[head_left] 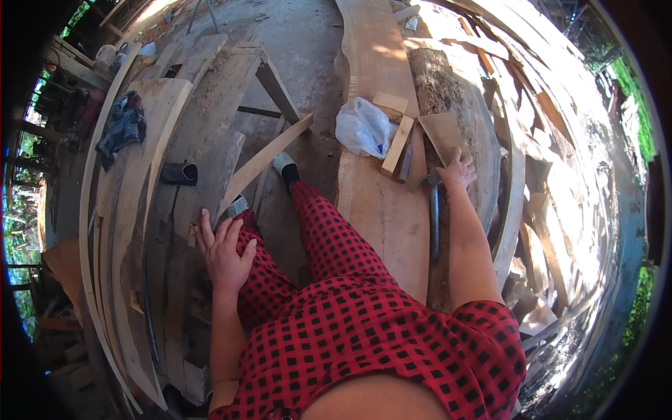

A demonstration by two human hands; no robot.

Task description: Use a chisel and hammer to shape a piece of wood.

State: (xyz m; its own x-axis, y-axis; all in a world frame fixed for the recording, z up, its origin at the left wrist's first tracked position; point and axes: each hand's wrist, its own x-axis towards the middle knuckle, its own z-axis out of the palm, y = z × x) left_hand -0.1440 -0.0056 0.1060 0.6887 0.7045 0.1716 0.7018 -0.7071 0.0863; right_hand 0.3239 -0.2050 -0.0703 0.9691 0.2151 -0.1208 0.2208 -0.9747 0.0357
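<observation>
My left hand [225,250] rests with fingers apart at the end of a pale narrow slat [269,157], beside weathered planks over my left leg. My right hand [456,170] reaches out with spread fingers onto a short board [439,133] on the right. Just left of that hand lies a hammer [434,217]. On the broad plank [381,252] by my right side are a white plastic bag [360,126], small wooden blocks [397,144] and a dark metal piece [407,157], which I cannot identify clearly.
On the left, stacked boards [112,245] hold a dark cloth [120,126] and a dark curved object [178,174]. A wooden frame [276,91] stands ahead on the concrete floor [287,35]. Several loose offcuts and planks [542,238] are piled in sunlight on the right.
</observation>
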